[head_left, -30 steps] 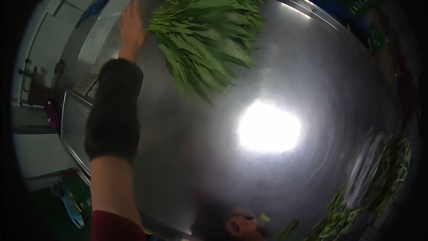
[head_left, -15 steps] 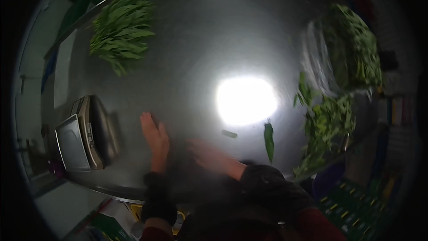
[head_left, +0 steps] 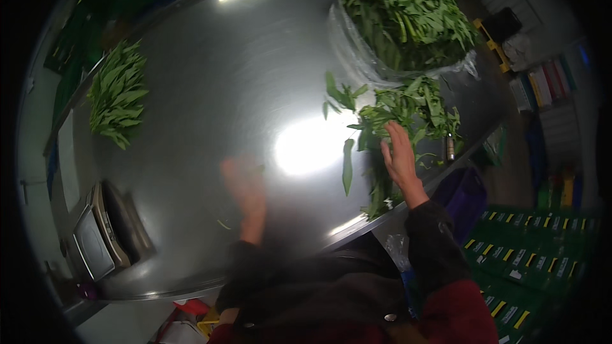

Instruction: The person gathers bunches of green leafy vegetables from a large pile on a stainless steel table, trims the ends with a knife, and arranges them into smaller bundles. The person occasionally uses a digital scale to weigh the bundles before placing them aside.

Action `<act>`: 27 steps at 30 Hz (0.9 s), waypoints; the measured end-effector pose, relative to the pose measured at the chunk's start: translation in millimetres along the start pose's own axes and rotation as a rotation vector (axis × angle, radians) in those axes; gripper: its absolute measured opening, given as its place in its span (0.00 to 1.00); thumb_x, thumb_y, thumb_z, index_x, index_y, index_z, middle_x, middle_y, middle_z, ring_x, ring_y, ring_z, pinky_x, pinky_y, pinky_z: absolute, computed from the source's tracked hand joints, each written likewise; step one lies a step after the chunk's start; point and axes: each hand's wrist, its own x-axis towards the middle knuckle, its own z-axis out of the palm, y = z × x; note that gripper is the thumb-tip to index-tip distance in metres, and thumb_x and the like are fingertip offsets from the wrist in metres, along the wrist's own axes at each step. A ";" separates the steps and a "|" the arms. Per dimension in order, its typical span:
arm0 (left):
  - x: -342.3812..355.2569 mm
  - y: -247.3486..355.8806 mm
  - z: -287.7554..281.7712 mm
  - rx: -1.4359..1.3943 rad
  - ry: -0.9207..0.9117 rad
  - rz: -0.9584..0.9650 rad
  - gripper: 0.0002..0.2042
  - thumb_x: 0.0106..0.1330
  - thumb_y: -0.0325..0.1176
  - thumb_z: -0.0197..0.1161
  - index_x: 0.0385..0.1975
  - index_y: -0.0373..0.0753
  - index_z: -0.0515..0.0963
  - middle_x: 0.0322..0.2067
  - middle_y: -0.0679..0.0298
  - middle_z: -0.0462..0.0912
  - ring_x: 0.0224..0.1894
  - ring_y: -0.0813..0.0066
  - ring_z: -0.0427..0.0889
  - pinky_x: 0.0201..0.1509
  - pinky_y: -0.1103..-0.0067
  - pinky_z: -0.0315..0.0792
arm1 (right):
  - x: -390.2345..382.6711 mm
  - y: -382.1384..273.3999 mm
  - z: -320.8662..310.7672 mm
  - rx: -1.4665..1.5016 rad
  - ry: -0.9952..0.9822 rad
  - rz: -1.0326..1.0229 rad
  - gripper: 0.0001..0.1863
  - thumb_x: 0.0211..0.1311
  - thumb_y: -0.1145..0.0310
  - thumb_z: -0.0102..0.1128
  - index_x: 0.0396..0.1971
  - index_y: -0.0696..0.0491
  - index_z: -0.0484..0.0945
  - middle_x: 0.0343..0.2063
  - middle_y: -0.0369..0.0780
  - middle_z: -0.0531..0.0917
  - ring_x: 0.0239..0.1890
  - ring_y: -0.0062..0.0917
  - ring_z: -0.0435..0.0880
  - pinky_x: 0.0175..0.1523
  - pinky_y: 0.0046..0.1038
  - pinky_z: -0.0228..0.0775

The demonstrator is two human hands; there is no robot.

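Observation:
My right hand (head_left: 400,159) reaches over the loose leafy greens (head_left: 414,105) at the table's right side, its fingers stretched out and closing on nothing. Whether the fingertips touch the leaves I cannot tell. My left hand (head_left: 245,188) is over the middle of the metal table (head_left: 191,121), smeared by motion, so its fingers do not show clearly. Between the hands lies a single long green leaf (head_left: 347,167). Behind the loose greens stands a clear plastic bag (head_left: 357,41) packed with long-leaved greens (head_left: 414,9).
A bunch of greens (head_left: 119,95) lies at the far left, with a weighing scale (head_left: 95,239) nearer me. By the right edge is a small cylindrical object (head_left: 451,147). Beyond that edge are a purple container (head_left: 464,197) and green crates (head_left: 535,236).
The view has swung to the right. My right hand has moved right and away from me to the loose greens. My left hand has shifted rightward from the scale and is blurred.

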 end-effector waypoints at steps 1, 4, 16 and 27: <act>2.2 -14.8 -7.8 0.114 0.061 -0.073 0.29 0.63 0.32 0.55 0.64 0.31 0.57 0.64 0.45 0.57 0.68 0.49 0.53 0.70 0.64 0.47 | -10.7 13.1 -12.6 0.032 -0.044 0.013 0.23 0.59 0.72 0.57 0.55 0.57 0.67 0.58 0.49 0.68 0.62 0.45 0.64 0.66 0.39 0.55; -1.4 -11.9 -6.5 0.538 0.036 -0.197 0.31 0.65 0.39 0.56 0.65 0.32 0.56 0.67 0.48 0.53 0.70 0.49 0.48 0.71 0.61 0.43 | -43.1 86.7 -34.1 -0.056 0.153 0.166 0.24 0.57 0.73 0.58 0.55 0.59 0.66 0.57 0.50 0.68 0.61 0.46 0.64 0.65 0.40 0.56; 46.3 141.3 206.3 0.046 -0.097 -0.070 0.31 0.63 0.37 0.56 0.64 0.29 0.56 0.66 0.44 0.55 0.68 0.49 0.53 0.71 0.65 0.46 | -26.7 284.5 -91.4 0.065 -0.058 0.507 0.19 0.52 0.60 0.65 0.39 0.59 0.79 0.28 0.46 0.82 0.31 0.37 0.82 0.39 0.34 0.73; -25.9 337.4 332.0 0.297 -0.578 0.231 0.30 0.55 0.37 0.65 0.56 0.29 0.66 0.56 0.42 0.70 0.59 0.48 0.69 0.63 0.64 0.63 | 47.8 329.5 -126.5 0.163 -0.264 0.072 0.16 0.53 0.63 0.65 0.42 0.50 0.78 0.33 0.42 0.78 0.41 0.38 0.77 0.44 0.36 0.71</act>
